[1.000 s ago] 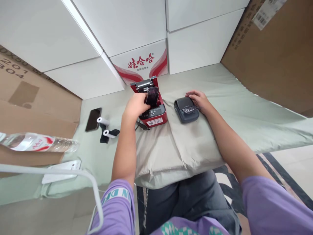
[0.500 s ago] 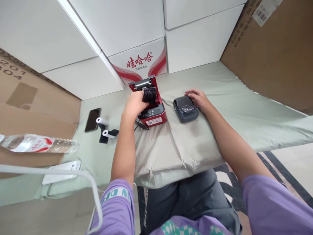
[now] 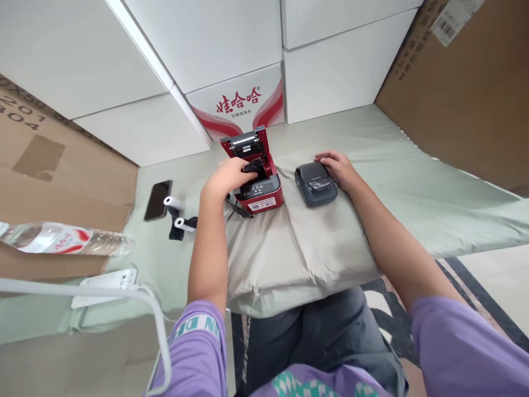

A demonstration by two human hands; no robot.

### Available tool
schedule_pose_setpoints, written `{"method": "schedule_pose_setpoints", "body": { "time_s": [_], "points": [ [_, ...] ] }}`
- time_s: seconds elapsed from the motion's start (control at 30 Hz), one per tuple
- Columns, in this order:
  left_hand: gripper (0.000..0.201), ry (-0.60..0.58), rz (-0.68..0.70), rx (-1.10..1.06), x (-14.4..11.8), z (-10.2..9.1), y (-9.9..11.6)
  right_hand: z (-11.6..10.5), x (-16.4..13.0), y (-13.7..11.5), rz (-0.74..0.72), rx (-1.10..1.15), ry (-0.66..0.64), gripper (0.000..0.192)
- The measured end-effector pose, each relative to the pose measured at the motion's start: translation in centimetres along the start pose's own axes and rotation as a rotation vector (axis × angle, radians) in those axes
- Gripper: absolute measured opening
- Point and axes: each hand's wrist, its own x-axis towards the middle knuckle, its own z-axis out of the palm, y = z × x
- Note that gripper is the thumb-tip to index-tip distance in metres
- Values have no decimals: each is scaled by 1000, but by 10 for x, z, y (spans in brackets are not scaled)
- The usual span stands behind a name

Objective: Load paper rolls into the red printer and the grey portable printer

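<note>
Black and glossy, the small roll of ribbon (image 3: 253,166) sat in the open bay of the boxy red plastic printer (image 3: 257,184) near the back edge of the pale green cloth-covered table (image 3: 392,182), my left hand (image 3: 225,177) pinching it by its ends. It seemed light and easily crumpled, best gripped at the stiff core. My right hand (image 3: 336,168) lay flat and unclenched on the smooth, rounded dark grey printer (image 3: 314,187) beside it.
</note>
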Motion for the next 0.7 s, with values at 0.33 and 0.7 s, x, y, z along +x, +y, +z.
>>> {"method": "schedule_pose_setpoints", "body": {
  "time_s": [0.33, 0.7],
  "points": [
    [19, -61, 91, -15, -26, -18, 18, 1, -7, -15, -28, -20, 10, 27],
    [16, -38, 81, 4, -48, -20, 39, 131, -19, -167, -489, -384, -200, 24]
  ]
}}
